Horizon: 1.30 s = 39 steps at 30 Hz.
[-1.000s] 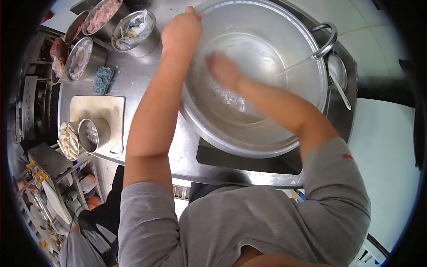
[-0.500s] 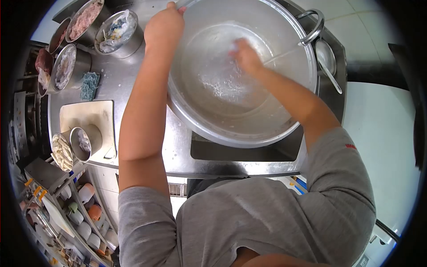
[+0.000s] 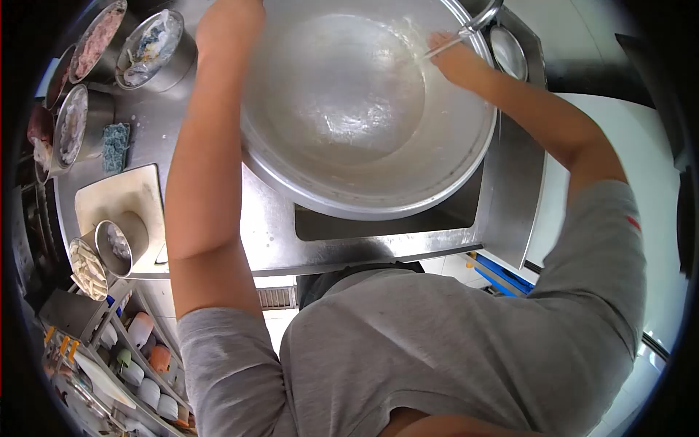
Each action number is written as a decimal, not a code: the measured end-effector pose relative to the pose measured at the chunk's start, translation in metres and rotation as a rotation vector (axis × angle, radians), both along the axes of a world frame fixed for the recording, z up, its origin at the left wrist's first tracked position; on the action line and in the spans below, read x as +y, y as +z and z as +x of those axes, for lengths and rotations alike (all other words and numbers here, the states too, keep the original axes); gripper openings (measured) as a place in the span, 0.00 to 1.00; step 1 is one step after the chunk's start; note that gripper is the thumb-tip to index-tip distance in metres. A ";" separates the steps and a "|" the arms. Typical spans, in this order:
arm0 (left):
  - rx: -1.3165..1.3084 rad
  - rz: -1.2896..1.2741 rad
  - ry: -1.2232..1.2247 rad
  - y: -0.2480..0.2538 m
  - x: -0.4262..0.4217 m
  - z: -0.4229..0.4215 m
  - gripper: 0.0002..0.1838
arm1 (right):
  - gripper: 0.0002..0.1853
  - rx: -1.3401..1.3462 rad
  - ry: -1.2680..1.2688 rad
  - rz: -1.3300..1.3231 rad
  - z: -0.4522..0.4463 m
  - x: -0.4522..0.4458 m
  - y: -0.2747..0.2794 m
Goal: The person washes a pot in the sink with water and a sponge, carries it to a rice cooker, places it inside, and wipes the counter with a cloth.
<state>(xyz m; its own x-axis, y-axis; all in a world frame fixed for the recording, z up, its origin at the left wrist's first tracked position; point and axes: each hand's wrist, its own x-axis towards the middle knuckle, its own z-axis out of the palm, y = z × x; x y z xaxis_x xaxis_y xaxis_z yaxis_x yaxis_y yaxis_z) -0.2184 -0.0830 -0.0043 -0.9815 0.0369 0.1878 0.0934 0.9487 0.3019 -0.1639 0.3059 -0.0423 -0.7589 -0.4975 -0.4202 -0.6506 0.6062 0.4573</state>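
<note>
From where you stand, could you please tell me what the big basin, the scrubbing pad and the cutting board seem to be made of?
The big basin: metal, possibly aluminium, dull grey inside with a shiny rim. The scrubbing pad: likely synthetic fibre, given its rough, blue-green surface. The cutting board: pale, smooth-looking, perhaps plastic; wood isn't ruled out.

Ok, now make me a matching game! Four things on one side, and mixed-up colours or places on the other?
Things:
1. Pot
2. Sponge
3. Cutting board
4. Right hand

Clues:
A. Near the curved tap
B. Blue-green
C. Big, round and silver
D. Cream, with a metal cup on it

Pairs: 1-C, 2-B, 3-D, 4-A
</note>
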 end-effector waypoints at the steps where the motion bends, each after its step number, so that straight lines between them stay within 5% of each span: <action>1: 0.007 0.021 0.011 -0.004 0.000 -0.003 0.18 | 0.11 -0.009 0.126 0.073 0.030 0.006 0.009; 2: 0.014 0.038 0.020 -0.007 -0.001 -0.006 0.18 | 0.11 -0.487 -0.023 0.335 0.054 -0.008 0.008; 3: 0.022 0.052 0.026 -0.009 -0.001 -0.006 0.18 | 0.14 -0.740 0.066 -0.128 0.095 0.009 -0.022; 5: 0.010 0.049 0.037 -0.005 0.000 -0.003 0.18 | 0.20 -1.049 -0.448 -0.443 0.142 -0.133 -0.001; 8: -0.010 0.034 0.035 0.000 0.004 -0.002 0.19 | 0.26 -0.814 -0.951 -1.327 0.114 -0.280 -0.025; 10: -0.013 0.019 0.045 -0.001 0.003 -0.003 0.19 | 0.28 -0.990 -1.228 -1.885 0.080 -0.311 -0.046; 12: -0.009 0.018 0.059 -0.004 -0.002 -0.006 0.19 | 0.29 -0.914 -1.069 -1.790 0.080 -0.308 -0.038; 16: 0.011 0.016 -0.020 0.001 -0.003 -0.009 0.20 | 0.29 -0.879 -0.135 -0.342 0.141 -0.125 -0.007; 17: -0.001 0.018 -0.045 0.001 -0.003 -0.007 0.20 | 0.25 -0.986 -0.395 -0.433 0.139 -0.087 -0.020; 20: 0.016 0.020 -0.069 -0.003 -0.004 -0.010 0.20 | 0.16 -0.948 -0.432 -0.411 0.123 -0.075 -0.033; 22: 0.035 0.022 -0.072 -0.004 -0.005 -0.013 0.19 | 0.12 -0.870 -0.450 -0.704 0.126 -0.122 -0.032; 24: 0.039 0.026 -0.094 -0.001 0.001 -0.009 0.19 | 0.13 -0.634 0.361 -0.731 0.125 -0.166 -0.081; 25: 0.002 0.010 -0.091 0.006 0.006 -0.006 0.19 | 0.14 -0.729 -0.104 -0.944 0.124 -0.199 -0.070; 27: -0.073 -0.024 -0.079 0.020 0.012 0.002 0.19 | 0.10 -0.371 0.046 -1.168 0.078 -0.248 -0.083; 28: -0.060 -0.011 -0.058 0.014 0.007 0.000 0.18 | 0.09 -0.440 -0.310 -1.168 0.040 -0.269 -0.097; 29: -0.043 0.001 -0.039 0.002 -0.003 -0.006 0.18 | 0.10 -0.181 0.061 -1.042 -0.003 -0.266 -0.103; 30: -0.020 0.013 -0.020 -0.002 -0.009 -0.012 0.18 | 0.10 0.096 -0.071 -0.934 -0.027 -0.265 -0.082; 32: -0.017 0.000 0.000 0.008 -0.007 -0.007 0.17 | 0.11 0.220 -0.486 -1.310 -0.069 -0.264 -0.094; 35: -0.004 -0.011 0.011 0.003 -0.010 -0.011 0.17 | 0.15 0.096 -1.313 -1.660 -0.077 -0.316 -0.090; 37: 0.004 -0.009 -0.001 -0.005 -0.012 -0.014 0.17 | 0.20 -0.504 -1.134 -1.689 -0.017 -0.318 -0.076; 39: 0.029 0.000 -0.012 -0.006 -0.015 -0.020 0.17 | 0.16 -0.615 -0.646 -1.166 0.061 -0.292 -0.080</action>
